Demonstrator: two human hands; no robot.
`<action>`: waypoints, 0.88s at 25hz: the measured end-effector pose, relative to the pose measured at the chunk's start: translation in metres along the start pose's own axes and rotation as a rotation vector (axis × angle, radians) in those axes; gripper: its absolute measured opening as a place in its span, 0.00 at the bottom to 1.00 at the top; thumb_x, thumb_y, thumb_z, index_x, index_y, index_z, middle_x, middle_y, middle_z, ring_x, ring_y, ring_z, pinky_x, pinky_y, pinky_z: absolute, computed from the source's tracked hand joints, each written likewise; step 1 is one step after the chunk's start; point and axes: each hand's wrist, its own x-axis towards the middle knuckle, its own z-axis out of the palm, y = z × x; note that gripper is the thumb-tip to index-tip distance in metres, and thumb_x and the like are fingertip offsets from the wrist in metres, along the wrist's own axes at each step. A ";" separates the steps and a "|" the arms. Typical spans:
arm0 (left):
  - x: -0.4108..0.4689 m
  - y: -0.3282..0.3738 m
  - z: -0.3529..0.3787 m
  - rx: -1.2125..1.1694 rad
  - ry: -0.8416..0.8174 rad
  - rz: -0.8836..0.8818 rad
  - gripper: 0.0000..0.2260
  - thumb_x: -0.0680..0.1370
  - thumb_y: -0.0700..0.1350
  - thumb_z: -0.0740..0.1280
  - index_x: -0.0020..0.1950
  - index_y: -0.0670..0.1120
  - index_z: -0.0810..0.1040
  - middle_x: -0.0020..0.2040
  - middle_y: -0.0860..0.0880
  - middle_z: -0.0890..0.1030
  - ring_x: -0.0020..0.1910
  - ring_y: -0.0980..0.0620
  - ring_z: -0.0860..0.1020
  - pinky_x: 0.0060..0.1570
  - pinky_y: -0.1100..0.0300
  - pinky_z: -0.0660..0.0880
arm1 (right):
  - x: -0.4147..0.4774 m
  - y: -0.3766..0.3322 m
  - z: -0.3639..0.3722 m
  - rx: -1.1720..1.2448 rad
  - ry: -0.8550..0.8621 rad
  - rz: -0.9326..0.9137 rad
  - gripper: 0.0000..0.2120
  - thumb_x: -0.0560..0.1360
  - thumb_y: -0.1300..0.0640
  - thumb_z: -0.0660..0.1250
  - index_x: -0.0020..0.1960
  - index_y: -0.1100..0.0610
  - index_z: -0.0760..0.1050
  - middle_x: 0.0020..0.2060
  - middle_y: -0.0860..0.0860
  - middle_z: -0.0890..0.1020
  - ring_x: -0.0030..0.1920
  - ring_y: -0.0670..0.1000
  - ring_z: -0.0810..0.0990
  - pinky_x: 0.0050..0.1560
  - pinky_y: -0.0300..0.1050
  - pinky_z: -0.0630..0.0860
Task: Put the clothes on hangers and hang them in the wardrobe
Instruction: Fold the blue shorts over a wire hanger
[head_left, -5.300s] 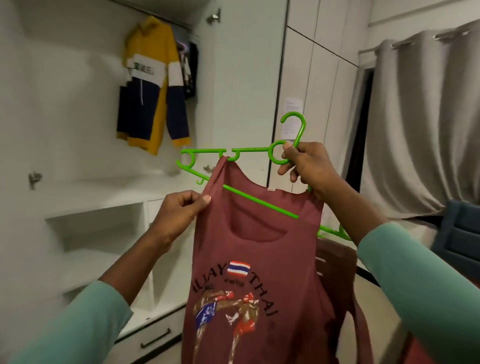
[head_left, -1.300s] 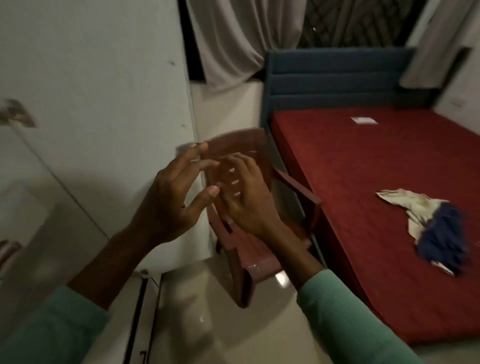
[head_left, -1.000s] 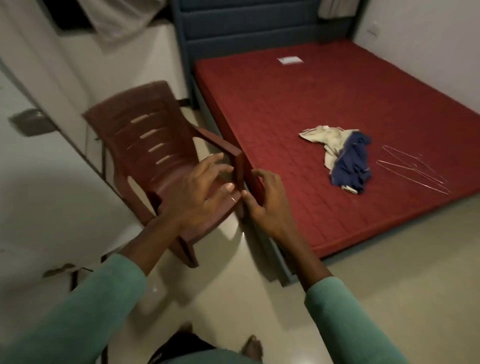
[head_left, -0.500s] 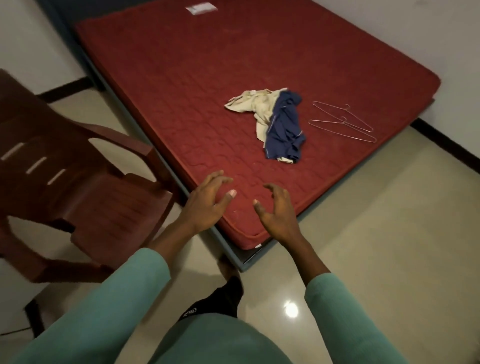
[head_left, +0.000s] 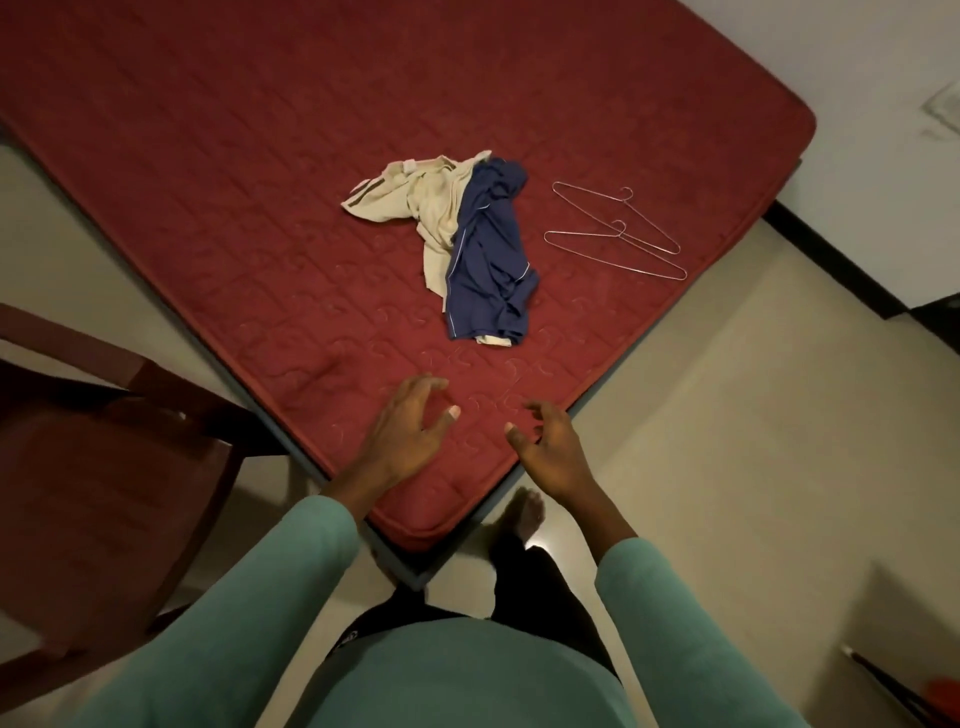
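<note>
A crumpled cream garment (head_left: 415, 200) and a navy garment (head_left: 488, 260) lie together on the red mattress (head_left: 234, 156). Two thin wire hangers (head_left: 621, 234) lie just right of them. My left hand (head_left: 408, 428) and my right hand (head_left: 548, 447) hover over the mattress's near corner, side by side, fingers loosely spread, holding nothing. Both hands are well short of the clothes. The wardrobe is out of view.
A dark red plastic chair (head_left: 104, 457) stands at the left, close to the bed. Beige tiled floor (head_left: 753, 441) stretches to the right, up to a white wall with a dark skirting. My bare foot (head_left: 524, 514) stands by the bed corner.
The maroon top on the green hanger has left my hands. I turned from the wardrobe past the chair to the bed; my hands are empty and nearer the clothes.
</note>
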 end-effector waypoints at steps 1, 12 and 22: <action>0.013 0.000 0.006 -0.018 -0.002 -0.047 0.21 0.79 0.59 0.67 0.70 0.53 0.75 0.70 0.52 0.75 0.69 0.51 0.73 0.71 0.51 0.70 | 0.016 0.002 -0.006 0.004 -0.026 0.034 0.24 0.79 0.46 0.70 0.71 0.52 0.72 0.67 0.53 0.74 0.65 0.53 0.75 0.67 0.55 0.74; 0.249 -0.012 0.086 -0.457 0.388 -0.555 0.19 0.81 0.50 0.71 0.71 0.49 0.74 0.66 0.50 0.78 0.65 0.51 0.76 0.66 0.56 0.73 | 0.349 0.035 -0.029 0.291 -0.168 0.287 0.19 0.79 0.57 0.71 0.68 0.57 0.73 0.57 0.53 0.82 0.54 0.53 0.81 0.58 0.51 0.77; 0.422 -0.039 0.096 -0.194 0.466 -0.590 0.31 0.77 0.52 0.74 0.77 0.50 0.68 0.60 0.50 0.81 0.59 0.48 0.80 0.60 0.52 0.76 | 0.493 0.063 -0.035 0.229 -0.422 0.271 0.22 0.79 0.53 0.72 0.69 0.48 0.69 0.63 0.49 0.77 0.60 0.50 0.78 0.45 0.40 0.73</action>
